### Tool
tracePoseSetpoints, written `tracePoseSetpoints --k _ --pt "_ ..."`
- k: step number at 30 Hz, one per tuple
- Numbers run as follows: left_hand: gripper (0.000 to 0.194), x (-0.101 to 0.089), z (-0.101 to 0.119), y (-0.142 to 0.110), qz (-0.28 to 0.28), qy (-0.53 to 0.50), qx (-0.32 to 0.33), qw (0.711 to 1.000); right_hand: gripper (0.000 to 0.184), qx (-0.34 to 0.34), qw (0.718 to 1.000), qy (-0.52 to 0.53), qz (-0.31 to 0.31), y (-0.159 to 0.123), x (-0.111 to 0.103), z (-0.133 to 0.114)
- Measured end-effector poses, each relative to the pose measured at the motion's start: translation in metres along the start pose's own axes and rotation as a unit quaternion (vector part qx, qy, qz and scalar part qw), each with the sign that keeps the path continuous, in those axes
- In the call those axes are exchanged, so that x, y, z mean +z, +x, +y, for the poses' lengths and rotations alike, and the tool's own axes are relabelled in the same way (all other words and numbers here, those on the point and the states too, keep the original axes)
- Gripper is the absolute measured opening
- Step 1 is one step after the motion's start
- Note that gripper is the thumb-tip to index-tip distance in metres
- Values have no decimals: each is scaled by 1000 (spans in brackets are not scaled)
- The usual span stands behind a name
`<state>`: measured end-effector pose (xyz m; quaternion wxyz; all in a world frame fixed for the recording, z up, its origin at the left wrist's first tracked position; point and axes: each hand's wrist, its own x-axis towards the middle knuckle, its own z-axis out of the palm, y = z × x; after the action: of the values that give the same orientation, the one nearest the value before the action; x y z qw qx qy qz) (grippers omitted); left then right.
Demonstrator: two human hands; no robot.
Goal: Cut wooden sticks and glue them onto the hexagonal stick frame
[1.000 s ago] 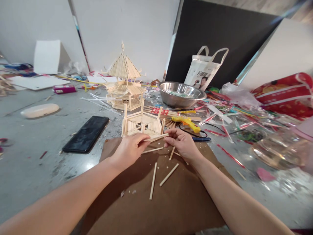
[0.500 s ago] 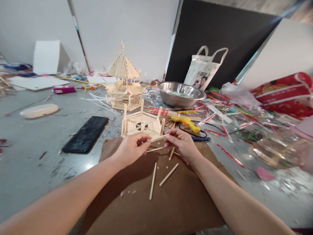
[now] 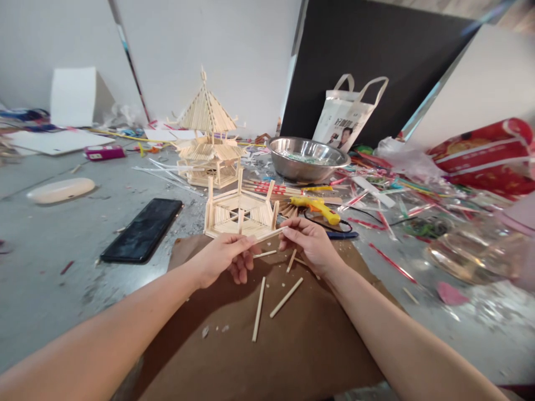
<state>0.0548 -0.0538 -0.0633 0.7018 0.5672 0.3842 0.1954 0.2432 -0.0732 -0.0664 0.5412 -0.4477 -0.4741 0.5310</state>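
The left hand (image 3: 234,253) and the right hand (image 3: 307,245) pinch one thin stick (image 3: 270,235) between them, at its two ends. The stick is just before the hexagonal frame (image 3: 240,214), above the brown sheet (image 3: 317,334).

From where I watch, my right hand (image 3: 308,243) pinches one end of a thin wooden stick (image 3: 270,235); my left hand (image 3: 228,257) is at its other end. The six-sided stick frame (image 3: 254,214) stands just beyond, near the yellow glue gun (image 3: 316,208).
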Motion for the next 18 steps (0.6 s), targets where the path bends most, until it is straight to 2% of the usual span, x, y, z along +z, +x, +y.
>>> tracePoseSetpoints --k 9,11,13,15,18 --pt "29 1 0 -1 -10 8 20 1000 17 -8 1000 -21 7 0 -1 -4" --pt "29 1 0 -1 1 10 27 1000 18 -24 998 -51 24 0 -5 -8" --pt "29 1 0 -1 16 14 36 999 17 -61 989 -125 44 1 -11 -14" --pt "29 1 0 -1 27 19 42 999 13 -115 960 -248 54 0 -19 -21" --pt "30 2 -1 -1 33 36 43 998 9 -173 871 -459 3 -2 -26 -28"
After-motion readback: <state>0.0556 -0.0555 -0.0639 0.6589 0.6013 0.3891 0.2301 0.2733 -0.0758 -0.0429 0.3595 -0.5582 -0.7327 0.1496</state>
